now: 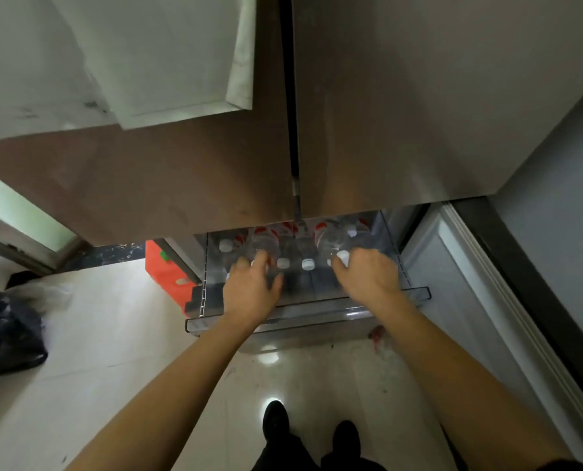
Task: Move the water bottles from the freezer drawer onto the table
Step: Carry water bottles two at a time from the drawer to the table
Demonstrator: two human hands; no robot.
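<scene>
From the head view, a person leans over the open drawer [317, 317] at the foot of a fridge, both arms reaching down into it. The left grip [252, 283] is curled round the neck end of the left bottle [266, 247], and the right grip [364, 273] is clenched round the right bottle [332, 242] just below its white cap; both bottles sit inside the drawer, not yet lifted clear. Two more caps [307, 264] stand between the grips and another lies further left, so several bottles are packed close together. The table is not in sight. The main risk, as I judge it, is overhead: the doors [385, 130] overhang the back half of the drawer, and a bottle drawn straight up could strike their lower edge and twist out of the fingers. Chilled plastic may be wet or frosted, so a hold near the neck could slide, the more so with one bottle per grip and no spare grip to catch it. Pulling either bottle at a slant could tip its neighbours or catch on the drawer's front rim. Turning away, the glossy floor [113, 334], the black bag [8, 331] and the orange box [166, 266] on the left could trip a step.
</scene>
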